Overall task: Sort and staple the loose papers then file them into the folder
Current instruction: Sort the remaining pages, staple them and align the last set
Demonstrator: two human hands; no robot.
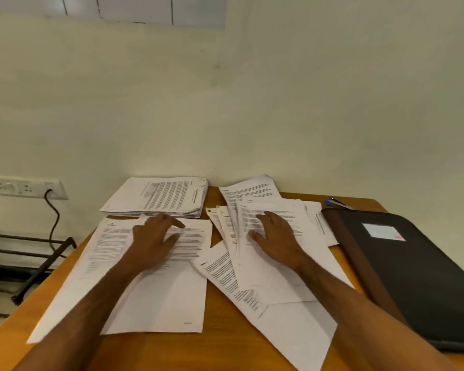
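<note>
Printed white sheets cover the wooden table (214,349). My left hand (152,241) lies flat, fingers spread, on the near-left sheets (156,298). My right hand (275,236) rests palm down on a fanned, untidy pile of loose papers (276,279) at the centre right. A neat thick stack of papers (158,196) sits at the back left against the wall. A dark closed folder (413,274) with a white label lies on the right side of the table. No stapler shows.
A blue pen (332,203) lies behind the folder near the wall. A wall socket (24,187) with a black cable is at the left, above a dark metal rack (32,261) beside the table.
</note>
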